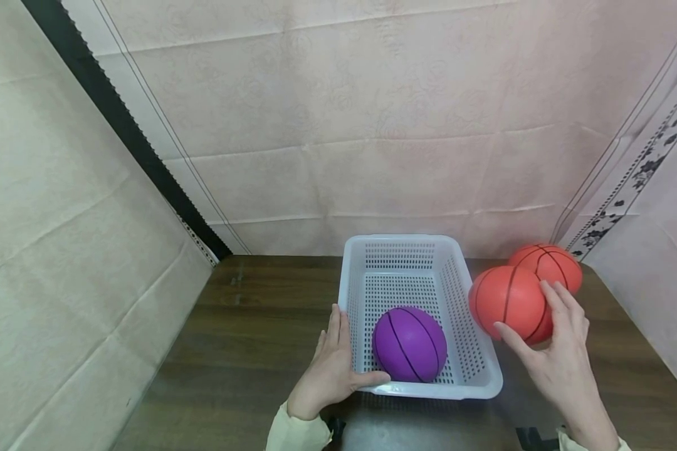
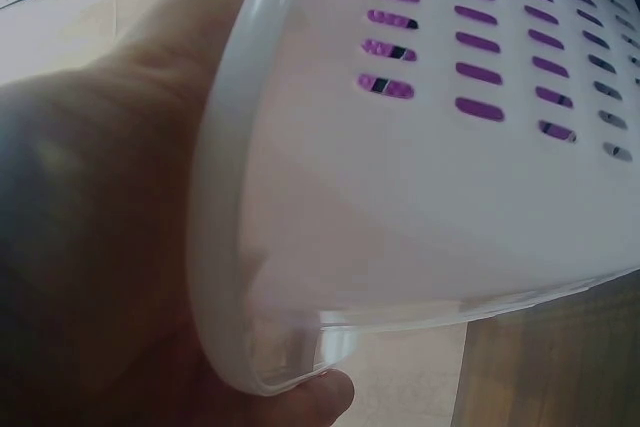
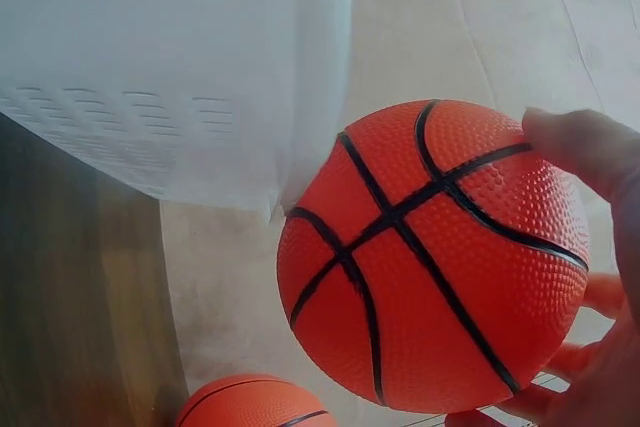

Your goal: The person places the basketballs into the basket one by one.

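Observation:
A white perforated plastic basket (image 1: 397, 388) stands on the table with a purple toy basketball (image 1: 409, 344) inside, at its front. My left hand (image 1: 330, 376) holds the basket's front left corner, fingers along the side rim and thumb over the front rim. Purple shows through the wall slots (image 2: 480, 74) in the left wrist view. To the right of the basket my right hand (image 1: 561, 351) grips an orange-red basketball (image 3: 440, 257), its thumb and fingers spread around it. Just behind sits another orange-red ball (image 1: 550, 266), partly hidden by the held one.
The dark wooden table (image 1: 259, 351) runs left of the basket. Behind it rises a pale cloth wall (image 1: 383, 156), with further cloth sides at left (image 1: 79, 282) and right (image 1: 654, 269). The far right ball rests near the back right corner.

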Motion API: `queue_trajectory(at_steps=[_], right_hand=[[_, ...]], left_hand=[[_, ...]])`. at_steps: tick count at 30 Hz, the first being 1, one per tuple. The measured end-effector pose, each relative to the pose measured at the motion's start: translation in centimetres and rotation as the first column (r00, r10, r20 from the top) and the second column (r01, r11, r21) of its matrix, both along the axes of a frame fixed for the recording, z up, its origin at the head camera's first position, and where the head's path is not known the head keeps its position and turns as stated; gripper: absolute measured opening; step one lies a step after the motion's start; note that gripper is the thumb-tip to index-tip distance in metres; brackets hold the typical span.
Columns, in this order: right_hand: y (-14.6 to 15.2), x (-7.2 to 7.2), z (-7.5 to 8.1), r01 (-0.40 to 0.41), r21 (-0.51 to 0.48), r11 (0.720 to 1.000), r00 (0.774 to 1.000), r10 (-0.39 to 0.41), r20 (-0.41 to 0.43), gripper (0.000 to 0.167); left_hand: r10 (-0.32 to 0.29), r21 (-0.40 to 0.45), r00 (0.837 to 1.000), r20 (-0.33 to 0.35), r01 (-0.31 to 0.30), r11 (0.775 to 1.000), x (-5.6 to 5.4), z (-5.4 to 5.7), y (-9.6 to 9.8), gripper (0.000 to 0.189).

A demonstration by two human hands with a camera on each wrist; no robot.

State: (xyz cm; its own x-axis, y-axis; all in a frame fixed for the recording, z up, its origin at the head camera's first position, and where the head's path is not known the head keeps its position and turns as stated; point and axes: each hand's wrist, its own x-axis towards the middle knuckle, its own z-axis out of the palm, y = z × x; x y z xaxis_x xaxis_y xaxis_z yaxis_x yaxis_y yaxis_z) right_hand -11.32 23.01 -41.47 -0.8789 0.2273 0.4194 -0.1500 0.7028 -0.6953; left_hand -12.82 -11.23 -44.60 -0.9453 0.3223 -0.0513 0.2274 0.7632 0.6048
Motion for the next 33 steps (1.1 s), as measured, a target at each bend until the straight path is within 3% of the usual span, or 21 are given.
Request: queue_trajectory(at_steps=[9, 18, 29, 33], right_hand=[[0.06, 0.02, -0.1, -0.029, 0.004, 1.0, 0.999, 0.029, -0.015, 0.107], [-0.1, -0.15, -0.29, -0.038, 0.035, 0.999, 0.999, 0.039, -0.016, 0.123], [-0.09, -0.42, -0.28, 0.005, 0.019, 1.0, 1.0, -0.005, 0.005, 0.121], [-0.13, -0.55, -0.31, -0.003, 0.017, 1.0, 1.0, 0.003, -0.023, 0.124]], left_hand=[[0.003, 0.005, 1.0, -0.003, -0.003, 1.0, -0.07, -0.06, -0.02, 0.133], [0.002, 0.0, 1.0, -0.007, -0.002, 1.0, -0.06, -0.07, -0.06, 0.133], [0.006, -0.002, 1.0, -0.01, -0.006, 1.0, 0.02, -0.11, 0.0, 0.132], [0.004, 0.006, 1.0, 0.001, -0.004, 1.0, -0.04, -0.12, 0.0, 0.132]])
